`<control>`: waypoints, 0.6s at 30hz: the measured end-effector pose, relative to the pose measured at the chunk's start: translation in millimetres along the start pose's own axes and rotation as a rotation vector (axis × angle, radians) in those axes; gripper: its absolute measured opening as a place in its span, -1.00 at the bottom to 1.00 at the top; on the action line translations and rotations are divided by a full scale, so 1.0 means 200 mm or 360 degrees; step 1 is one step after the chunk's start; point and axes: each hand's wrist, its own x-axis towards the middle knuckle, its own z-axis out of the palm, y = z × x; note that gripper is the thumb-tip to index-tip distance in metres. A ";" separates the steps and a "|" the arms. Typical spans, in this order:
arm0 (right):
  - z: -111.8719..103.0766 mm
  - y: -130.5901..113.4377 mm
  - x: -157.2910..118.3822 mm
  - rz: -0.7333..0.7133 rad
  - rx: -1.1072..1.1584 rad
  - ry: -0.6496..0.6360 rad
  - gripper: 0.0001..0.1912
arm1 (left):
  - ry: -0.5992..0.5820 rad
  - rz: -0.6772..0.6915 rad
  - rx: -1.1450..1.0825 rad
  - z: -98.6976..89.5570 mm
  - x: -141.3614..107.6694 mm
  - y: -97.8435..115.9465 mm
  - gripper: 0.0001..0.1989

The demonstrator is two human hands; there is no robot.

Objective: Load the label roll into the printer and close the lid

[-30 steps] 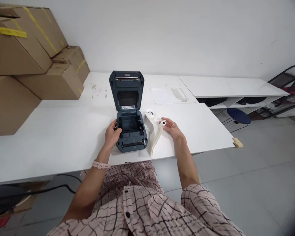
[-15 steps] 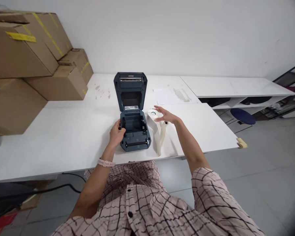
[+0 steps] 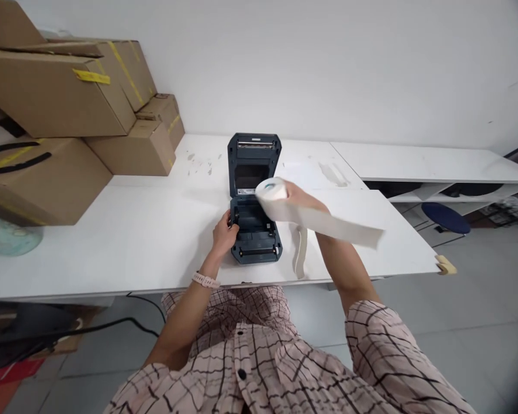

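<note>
A dark label printer (image 3: pixel 254 237) stands on the white table with its lid (image 3: pixel 254 154) raised and its inside bare. My left hand (image 3: pixel 225 234) grips the left side of the printer, thumb over the rim. In my right hand (image 3: pixel 301 196) is a white label roll (image 3: pixel 271 198), held in the air at the right edge of the printer's bay. The roll's loose end trails out to the right, across my forearm, and is smeared by motion. Below it, a curled paper strip (image 3: pixel 301 256) lies on the table to the printer's right.
Cardboard boxes (image 3: pixel 132 146) are stacked at the left of the table (image 3: pixel 155 241). A pale green bottle-like object (image 3: pixel 11 233) lies by them at the left edge. Tape wraps the table's right corner (image 3: pixel 445 264). A blue stool (image 3: pixel 445 217) stands beyond, near a low white shelf (image 3: pixel 435 161).
My right hand has taken hold of the label roll and lifted it from the table towards the printer. My left hand stays on the printer's side. The whole view has shifted slightly.
</note>
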 end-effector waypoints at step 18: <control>0.39 -0.05 -0.40 -0.0332 -0.1167 -0.0559 -0.38 | -0.0107 0.0035 -0.0266 -0.01 -0.04 -0.03 -0.36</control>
